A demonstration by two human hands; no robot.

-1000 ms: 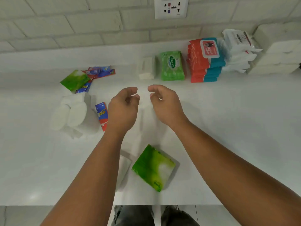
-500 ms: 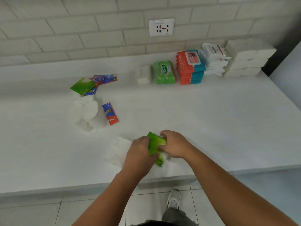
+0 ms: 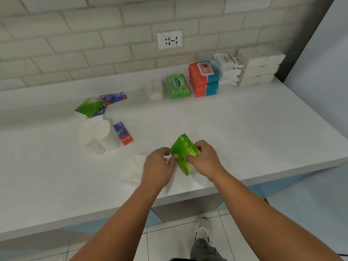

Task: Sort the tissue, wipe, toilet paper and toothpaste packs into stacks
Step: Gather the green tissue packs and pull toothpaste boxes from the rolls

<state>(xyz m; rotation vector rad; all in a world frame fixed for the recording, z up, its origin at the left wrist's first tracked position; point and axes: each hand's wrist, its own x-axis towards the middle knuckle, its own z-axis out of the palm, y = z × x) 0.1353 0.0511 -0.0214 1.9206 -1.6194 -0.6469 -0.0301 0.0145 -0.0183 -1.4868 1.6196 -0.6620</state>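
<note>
Grip was two-handed: the left hand (image 3: 158,166) and right hand (image 3: 205,160) each pinched an opposite side of a green pack (image 3: 183,151), held tilted over the desk (image 3: 244,138). Whether its lower end touched the desk could not be told. In my judgement the double hold steadied a soft, slippery wrapper for lifting. A white pack (image 3: 132,166) lay just left of the left hand, unsorted. Farther left sat toilet rolls (image 3: 96,134) with a toothpaste box (image 3: 123,133) touching them. Well ahead of the right hand, a wipes stack (image 3: 204,79) and a tissue stack (image 3: 258,69) stood against the wall, grouped by kind. The held pack probably belonged in that row.
</note>
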